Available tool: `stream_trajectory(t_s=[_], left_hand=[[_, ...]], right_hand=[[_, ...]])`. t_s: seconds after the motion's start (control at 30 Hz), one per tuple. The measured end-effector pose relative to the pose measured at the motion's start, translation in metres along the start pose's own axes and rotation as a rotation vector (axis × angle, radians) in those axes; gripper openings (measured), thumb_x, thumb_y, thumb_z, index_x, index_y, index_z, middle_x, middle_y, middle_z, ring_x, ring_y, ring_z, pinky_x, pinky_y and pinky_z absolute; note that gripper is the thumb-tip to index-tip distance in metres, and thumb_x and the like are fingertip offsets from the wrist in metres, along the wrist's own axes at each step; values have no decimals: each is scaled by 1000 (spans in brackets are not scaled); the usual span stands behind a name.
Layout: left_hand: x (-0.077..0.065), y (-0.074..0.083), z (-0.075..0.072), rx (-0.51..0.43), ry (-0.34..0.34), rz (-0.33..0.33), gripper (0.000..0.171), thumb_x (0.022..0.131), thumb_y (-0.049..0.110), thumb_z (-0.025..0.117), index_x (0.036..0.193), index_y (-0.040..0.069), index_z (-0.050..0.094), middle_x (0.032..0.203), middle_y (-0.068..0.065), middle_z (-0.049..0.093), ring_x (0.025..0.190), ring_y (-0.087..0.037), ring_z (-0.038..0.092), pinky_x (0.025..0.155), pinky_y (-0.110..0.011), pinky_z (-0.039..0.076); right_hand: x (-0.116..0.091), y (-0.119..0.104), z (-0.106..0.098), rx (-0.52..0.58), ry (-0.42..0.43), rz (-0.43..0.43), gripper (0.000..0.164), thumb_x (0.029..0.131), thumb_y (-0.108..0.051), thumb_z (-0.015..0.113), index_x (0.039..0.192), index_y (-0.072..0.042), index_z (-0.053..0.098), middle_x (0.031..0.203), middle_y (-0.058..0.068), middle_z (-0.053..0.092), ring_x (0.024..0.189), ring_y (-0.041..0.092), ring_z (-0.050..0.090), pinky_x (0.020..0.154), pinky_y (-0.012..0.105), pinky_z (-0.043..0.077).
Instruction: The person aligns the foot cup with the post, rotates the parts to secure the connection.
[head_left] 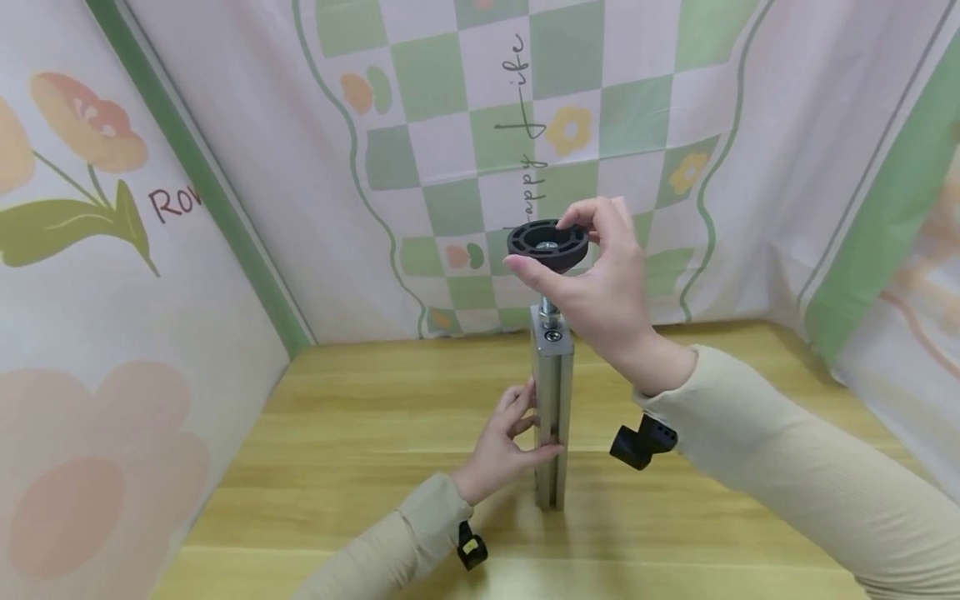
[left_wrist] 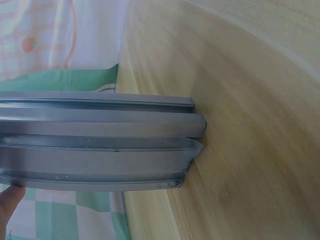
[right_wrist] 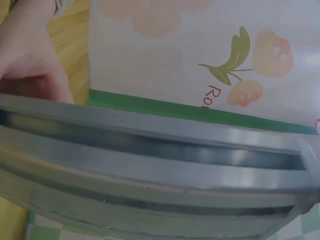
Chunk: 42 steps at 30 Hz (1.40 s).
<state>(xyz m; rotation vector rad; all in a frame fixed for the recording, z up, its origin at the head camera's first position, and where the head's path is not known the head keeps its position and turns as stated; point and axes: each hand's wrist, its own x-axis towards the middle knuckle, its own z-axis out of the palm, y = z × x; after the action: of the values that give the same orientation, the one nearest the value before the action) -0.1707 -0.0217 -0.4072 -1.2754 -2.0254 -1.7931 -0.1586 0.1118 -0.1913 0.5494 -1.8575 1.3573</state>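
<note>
A grooved aluminium profile (head_left: 553, 400) stands upright on the wooden table, a metal end plate (head_left: 564, 345) with a screw on its top. Above the plate, a threaded stud (head_left: 549, 308) carries a round black levelling foot (head_left: 551, 262). My right hand (head_left: 611, 292) pinches this foot by its rim between thumb and fingers. Lower down, my left hand (head_left: 498, 450) grips the profile, thumb on the near side. The left wrist view shows the profile's lower end (left_wrist: 100, 160) at the tabletop, a fingertip (left_wrist: 11, 196) against its edge. In the right wrist view the profile (right_wrist: 150, 170) crosses the foreground.
The wooden table (head_left: 360, 417) spreads around the profile. Printed fabric (head_left: 427, 150) hangs behind it, with a flowered panel (head_left: 90, 333) on the left and more fabric on the right. A small black camera (head_left: 633, 447) hangs under the right sleeve, another (head_left: 470, 550) under the left.
</note>
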Motion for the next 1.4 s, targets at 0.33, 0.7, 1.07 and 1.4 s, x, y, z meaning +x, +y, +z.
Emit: stream_trajectory(t_s=[0.33, 0.7, 1.07, 1.4], left_hand=[[0, -2, 0, 28, 1, 20, 108, 77, -8, 72, 149, 41, 8, 124, -22, 38, 116, -14, 41, 96, -33, 51], [3, -2, 0, 25, -1, 37, 110, 76, -8, 72, 147, 47, 8, 122, -23, 39, 115, -14, 42, 94, -32, 52], [3, -2, -1, 12, -3, 25, 112, 76, -9, 72, 145, 52, 8, 125, -23, 37, 115, -14, 43, 95, -33, 51], [1, -6, -1, 31, -2, 64, 113, 75, -10, 73, 147, 48, 8, 124, -23, 37, 114, -16, 45, 94, -34, 52]], right_hand=[[20, 29, -9, 799, -446, 208, 50, 87, -46, 62, 121, -14, 43, 105, 2, 55, 94, 13, 56, 87, 26, 46], [38, 46, -20, 1395, -872, 389, 44, 89, -21, 41, 130, -5, 49, 127, 15, 53, 116, 23, 48, 105, 35, 37], [37, 45, -17, 1519, -959, 317, 48, 85, -6, 43, 133, -3, 46, 131, 21, 48, 120, 32, 46, 110, 37, 34], [33, 50, -23, 1193, -835, 149, 38, 92, -14, 59, 129, -10, 50, 130, 12, 52, 119, 23, 50, 100, 28, 44]])
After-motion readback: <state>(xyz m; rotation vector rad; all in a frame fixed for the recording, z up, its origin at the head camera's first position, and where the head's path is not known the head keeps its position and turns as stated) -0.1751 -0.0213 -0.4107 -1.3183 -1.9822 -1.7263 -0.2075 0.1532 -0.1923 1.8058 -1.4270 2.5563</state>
